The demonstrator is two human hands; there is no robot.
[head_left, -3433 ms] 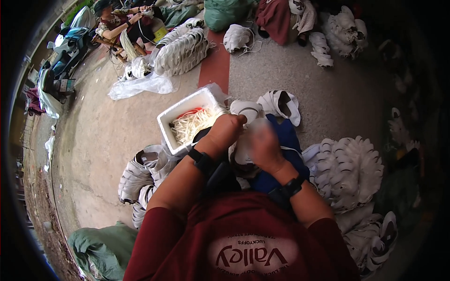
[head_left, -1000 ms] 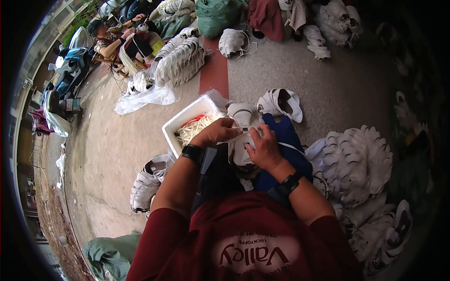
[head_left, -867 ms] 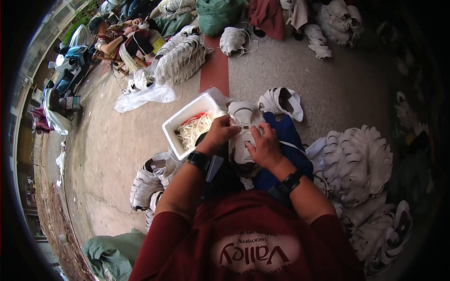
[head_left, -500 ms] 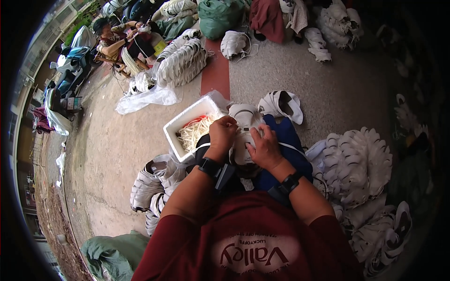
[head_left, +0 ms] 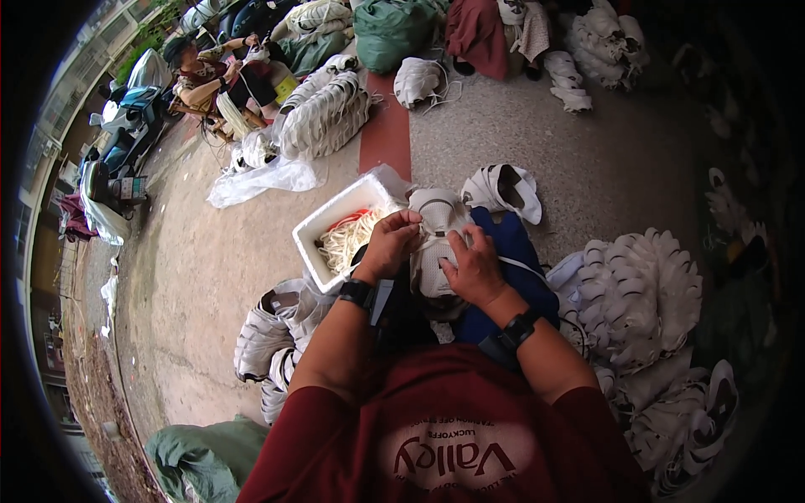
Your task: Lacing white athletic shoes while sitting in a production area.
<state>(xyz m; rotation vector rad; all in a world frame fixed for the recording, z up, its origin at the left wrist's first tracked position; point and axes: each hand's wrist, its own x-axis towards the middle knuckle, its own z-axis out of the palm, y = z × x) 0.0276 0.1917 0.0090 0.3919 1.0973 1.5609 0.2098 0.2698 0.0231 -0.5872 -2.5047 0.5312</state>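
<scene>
In front of my body lies a pale grey mesh shoe upper (head_left: pixel 433 267), its tongue end pointing away from me. My left hand (head_left: pixel 391 245) is closed in a pinch at its left edge, on what looks like a white shoelace, mostly hidden by the fingers. My right hand (head_left: pixel 476 267) grips the upper from the right, thumb and fingers curled on its mesh. A white lace (head_left: pixel 521 265) trails off to the right over dark blue cloth (head_left: pixel 524 293). Left of the upper stands a white foam box (head_left: pixel 307 238) holding a heap of white laces (head_left: pixel 344 243).
A few white uppers (head_left: pixel 501 189) lie just beyond. Stacked uppers pile up at my right (head_left: pixel 641 293) and near left (head_left: pixel 281 327). Farther left, another person (head_left: pixel 205 80) sits handling white strands near parked scooters (head_left: pixel 126 126). Green sacks (head_left: pixel 390 33) stand at the back.
My left hand has shifted slightly left and toward me, its forearm turning outward. The right hand stays on the upper. The seated person has raised an arm, a strand stretched from it.
</scene>
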